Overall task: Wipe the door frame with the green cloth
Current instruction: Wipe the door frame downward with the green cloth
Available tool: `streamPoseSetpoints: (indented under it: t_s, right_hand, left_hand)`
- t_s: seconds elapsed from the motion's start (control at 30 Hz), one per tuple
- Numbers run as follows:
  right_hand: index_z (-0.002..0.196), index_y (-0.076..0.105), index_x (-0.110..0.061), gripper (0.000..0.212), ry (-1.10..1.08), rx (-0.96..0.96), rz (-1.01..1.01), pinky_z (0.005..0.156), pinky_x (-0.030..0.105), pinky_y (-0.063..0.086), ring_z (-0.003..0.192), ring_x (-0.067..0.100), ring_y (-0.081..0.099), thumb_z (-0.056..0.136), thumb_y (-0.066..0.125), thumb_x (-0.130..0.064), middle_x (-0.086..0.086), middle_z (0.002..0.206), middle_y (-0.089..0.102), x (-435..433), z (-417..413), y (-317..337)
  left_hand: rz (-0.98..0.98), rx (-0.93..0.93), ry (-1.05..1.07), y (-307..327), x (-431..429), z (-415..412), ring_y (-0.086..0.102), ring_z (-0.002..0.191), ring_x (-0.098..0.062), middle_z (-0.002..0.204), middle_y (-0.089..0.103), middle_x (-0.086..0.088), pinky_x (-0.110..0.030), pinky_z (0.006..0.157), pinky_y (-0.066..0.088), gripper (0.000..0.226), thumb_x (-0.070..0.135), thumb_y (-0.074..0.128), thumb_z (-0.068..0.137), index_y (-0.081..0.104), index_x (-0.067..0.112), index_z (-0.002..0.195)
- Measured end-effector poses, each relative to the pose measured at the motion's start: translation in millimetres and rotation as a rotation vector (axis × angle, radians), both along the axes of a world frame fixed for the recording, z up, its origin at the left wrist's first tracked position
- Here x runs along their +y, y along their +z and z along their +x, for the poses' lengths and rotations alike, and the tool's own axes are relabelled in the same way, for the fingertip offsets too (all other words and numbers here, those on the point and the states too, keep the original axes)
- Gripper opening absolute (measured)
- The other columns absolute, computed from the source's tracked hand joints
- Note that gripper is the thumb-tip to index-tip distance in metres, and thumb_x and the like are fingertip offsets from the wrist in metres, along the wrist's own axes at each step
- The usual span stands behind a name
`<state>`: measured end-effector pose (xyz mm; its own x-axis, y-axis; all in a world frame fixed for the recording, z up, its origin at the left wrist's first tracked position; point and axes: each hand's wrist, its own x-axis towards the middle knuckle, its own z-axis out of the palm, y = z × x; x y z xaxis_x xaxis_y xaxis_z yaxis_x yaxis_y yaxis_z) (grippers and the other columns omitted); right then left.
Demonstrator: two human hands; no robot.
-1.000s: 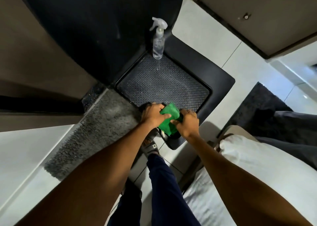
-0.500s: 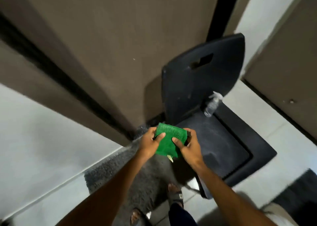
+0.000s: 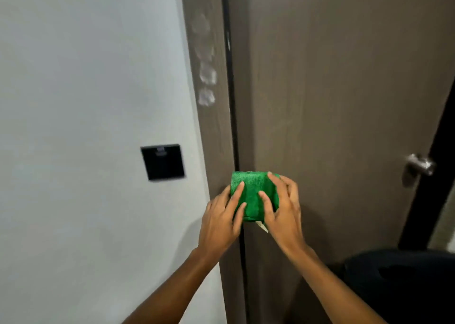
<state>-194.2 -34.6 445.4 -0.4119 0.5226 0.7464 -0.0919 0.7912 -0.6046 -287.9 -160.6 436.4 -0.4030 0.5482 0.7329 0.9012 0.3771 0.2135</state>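
A folded green cloth [image 3: 251, 193] is held up in front of the brown door frame [image 3: 211, 126], about level with the wall switch. My left hand [image 3: 221, 215] grips its left edge and my right hand [image 3: 283, 208] grips its right side, fingers spread over the front. A small white tag hangs under the cloth. Several pale smudges [image 3: 206, 87] mark the frame higher up. I cannot tell whether the cloth touches the frame.
The brown door [image 3: 332, 102] stands right of the frame, with a metal handle [image 3: 418, 166] near its right edge. A black switch plate [image 3: 162, 161] sits on the white wall [image 3: 86, 102]. A black chair back [image 3: 398, 282] is at the lower right.
The view has swung up from the floor and chair to the door frame. Both hands have lifted the green cloth from low over the chair seat to frame height.
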Motion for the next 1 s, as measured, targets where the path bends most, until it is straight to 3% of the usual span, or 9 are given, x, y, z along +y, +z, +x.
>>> streamPoseSetpoints:
  t_s: [0.2, 0.33, 0.43, 0.53, 0.63, 0.7, 0.8, 0.9, 1.0]
  right_hand:
    - [0.135, 0.054, -0.011, 0.045, 0.190, 0.084, 0.225, 0.107, 0.010, 0.036, 0.123, -0.009, 0.034, 0.092, 0.061, -0.003, -0.002, 0.146, 0.029, -21.8, -50.1, 112.9]
    - [0.131, 0.059, -0.010, 0.041, 0.068, 0.136, 0.394, 0.104, 0.027, 0.040, 0.127, 0.013, 0.035, 0.091, 0.063, -0.004, 0.021, 0.151, 0.029, -20.9, -81.5, 164.4]
    - [0.141, 0.049, -0.013, 0.057, -0.081, -0.031, 0.477, 0.102, 0.043, 0.050, 0.130, 0.021, 0.045, 0.088, 0.069, -0.015, 0.022, 0.155, 0.029, -17.5, -95.0, 172.8]
    - [0.139, 0.051, -0.014, 0.077, -0.321, -0.162, 0.649, 0.108, 0.053, 0.042, 0.142, 0.037, 0.034, 0.069, 0.081, -0.005, 0.024, 0.154, 0.034, -12.7, -102.8, 164.1]
    - [0.140, 0.048, -0.005, 0.069, -0.379, -0.132, 0.722, 0.112, 0.051, 0.039, 0.142, 0.037, 0.033, 0.074, 0.069, -0.003, 0.020, 0.153, 0.037, -20.1, -109.0, 160.8]
    - [0.145, 0.039, -0.001, 0.058, -0.354, -0.097, 0.666, 0.114, 0.052, 0.036, 0.144, 0.038, 0.029, 0.088, 0.046, -0.014, 0.020, 0.154, 0.034, -25.1, -114.7, 154.7]
    - [0.151, 0.024, -0.003, 0.063, -0.333, -0.073, 0.563, 0.122, 0.048, 0.012, 0.150, 0.033, 0.012, 0.101, 0.021, -0.041, 0.016, 0.161, 0.016, -30.1, -124.1, 146.0]
    - [0.151, 0.022, -0.001, 0.084, -0.371, -0.061, 0.562, 0.122, 0.048, 0.005, 0.151, 0.030, 0.009, 0.096, 0.019, -0.065, 0.019, 0.161, 0.016, -31.0, -149.4, 150.7]
    - [0.151, 0.022, -0.001, 0.083, -0.457, -0.011, 0.553, 0.119, 0.055, 0.013, 0.150, 0.031, 0.013, 0.096, 0.024, -0.063, 0.019, 0.160, 0.020, -29.5, -171.5, 160.6]
  left_hand:
    - [0.120, 0.228, 0.139, 108.3, -22.4, -39.8, 0.047, 0.136, -0.030, 0.148, 0.049, -0.014, -0.046, 0.107, 0.043, 0.053, 0.034, 0.038, 0.099, 0.035, 0.019, 0.149]
    - [0.074, 0.297, 0.227, 160.4, -23.0, -64.2, 0.044, 0.139, -0.033, 0.150, 0.047, -0.015, -0.045, 0.107, 0.043, 0.054, 0.034, 0.039, 0.099, 0.031, 0.020, 0.150]
    - [-0.074, 0.266, 0.310, 170.1, -28.5, -84.5, 0.021, 0.151, -0.030, 0.163, 0.022, -0.012, -0.047, 0.119, 0.026, 0.056, 0.043, 0.032, 0.102, 0.021, 0.027, 0.154]
    - [-0.020, 0.342, 0.315, 172.7, -43.4, -105.5, 0.029, 0.147, -0.029, 0.159, 0.033, -0.014, -0.051, 0.115, 0.030, 0.054, 0.046, 0.032, 0.098, 0.039, 0.027, 0.148]
    - [0.030, 0.421, 0.398, 195.8, -55.2, -131.6, 0.027, 0.147, -0.026, 0.160, 0.031, -0.012, -0.050, 0.116, 0.022, 0.055, 0.046, 0.032, 0.097, 0.040, 0.026, 0.147]
    - [0.027, 0.448, 0.476, 219.9, -57.0, -149.3, 0.024, 0.150, -0.027, 0.162, 0.026, -0.012, -0.051, 0.119, 0.017, 0.058, 0.048, 0.031, 0.097, 0.035, 0.024, 0.150]
    - [0.017, 0.457, 0.510, 236.0, -54.2, -170.0, 0.012, 0.153, -0.026, 0.165, 0.013, -0.011, -0.052, 0.122, 0.010, 0.063, 0.048, 0.028, 0.097, 0.025, 0.022, 0.154]
    - [0.084, 0.532, 0.519, 225.6, -43.1, -195.0, 0.008, 0.154, -0.027, 0.166, 0.007, -0.011, -0.055, 0.122, 0.014, 0.064, 0.047, 0.026, 0.099, 0.018, 0.021, 0.156]
    - [0.115, 0.604, 0.525, 224.5, -39.0, -209.4, 0.007, 0.154, -0.027, 0.167, 0.006, -0.010, -0.054, 0.122, 0.013, 0.065, 0.049, 0.022, 0.099, 0.013, 0.022, 0.157]
